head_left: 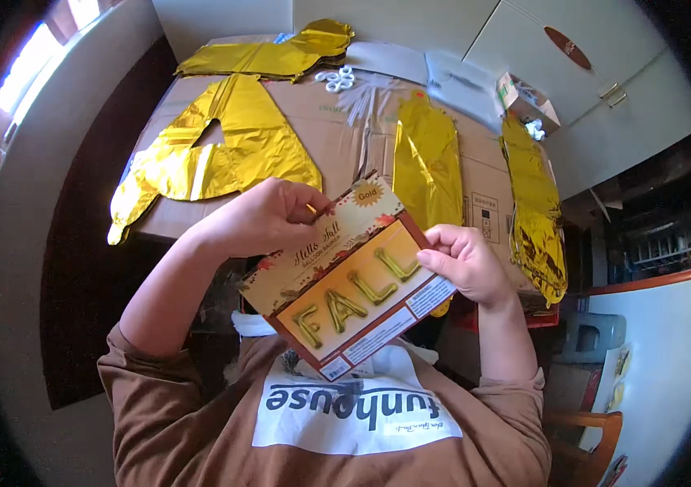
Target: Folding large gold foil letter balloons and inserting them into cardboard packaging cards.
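Tilted in front of my chest is a flat balloon package (361,284), printed with a picture of gold letter balloons on an orange and cream ground. My right hand (471,264) grips its right edge, thumb on the front. At its upper left edge, the fingers of my left hand (276,215) are pinched together on the package. Beyond my left hand lies a flat gold foil balloon (256,146) shaped like the letter A. A long straight gold foil balloon (426,154) lies behind the package, partly hidden by it.
The cardboard-covered table (345,154) also bears a gold foil balloon (268,58) at the far left and another (533,211) along the right. White rings or rolls (335,79), thin clear straws (368,99), a clear plastic bag (465,85) and a small open box (528,104) sit farther back.
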`<state>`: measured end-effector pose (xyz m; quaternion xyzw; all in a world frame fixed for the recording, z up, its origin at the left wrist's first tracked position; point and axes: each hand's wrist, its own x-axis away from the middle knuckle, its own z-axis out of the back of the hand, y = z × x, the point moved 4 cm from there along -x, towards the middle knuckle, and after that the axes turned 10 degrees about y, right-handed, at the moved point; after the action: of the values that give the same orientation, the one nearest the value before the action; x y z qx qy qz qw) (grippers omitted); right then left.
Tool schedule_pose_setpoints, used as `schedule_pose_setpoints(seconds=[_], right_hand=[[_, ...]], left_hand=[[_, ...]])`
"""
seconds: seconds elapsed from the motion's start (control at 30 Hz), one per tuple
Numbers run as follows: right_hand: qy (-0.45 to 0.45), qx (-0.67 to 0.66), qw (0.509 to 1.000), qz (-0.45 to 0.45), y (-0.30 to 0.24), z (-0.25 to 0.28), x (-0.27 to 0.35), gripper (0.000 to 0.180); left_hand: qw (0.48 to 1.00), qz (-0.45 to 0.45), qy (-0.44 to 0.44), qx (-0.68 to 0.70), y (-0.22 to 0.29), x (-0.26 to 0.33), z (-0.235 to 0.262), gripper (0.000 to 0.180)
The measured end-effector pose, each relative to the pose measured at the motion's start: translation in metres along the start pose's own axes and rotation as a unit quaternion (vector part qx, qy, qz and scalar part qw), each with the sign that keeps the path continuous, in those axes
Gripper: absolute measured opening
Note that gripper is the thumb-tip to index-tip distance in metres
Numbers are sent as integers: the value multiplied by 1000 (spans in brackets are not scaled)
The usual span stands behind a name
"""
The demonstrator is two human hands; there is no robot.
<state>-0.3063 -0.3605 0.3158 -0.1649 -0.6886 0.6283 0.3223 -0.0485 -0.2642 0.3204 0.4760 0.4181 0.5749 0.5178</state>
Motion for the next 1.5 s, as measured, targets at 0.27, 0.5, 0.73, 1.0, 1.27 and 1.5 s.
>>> schedule_pose_setpoints(seconds=[0.27,0.5,0.73,1.0,1.27,1.5], right_hand=[[2,47,998,44,11,-23,-4,15],[-19,15,998,58,-2,-30,-13,17],[-37,-3,998,40,16,-34,-30,17],[-51,-28,997,43,17,-35,-40,18],[-53,-35,998,27,16,-40,-52,16],[-18,15,999,45,13,-30,-56,18]], left_hand=[[981,77,83,-159,2,25,0,35],[989,106,77,64,-30,35,17,23],[912,193,136,336,-83,67,28,18],[857,131,109,486,-107,78,19,20],[881,99,119,448,-127,70,21,21],[858,95,84,498,-100,53,5,24]])
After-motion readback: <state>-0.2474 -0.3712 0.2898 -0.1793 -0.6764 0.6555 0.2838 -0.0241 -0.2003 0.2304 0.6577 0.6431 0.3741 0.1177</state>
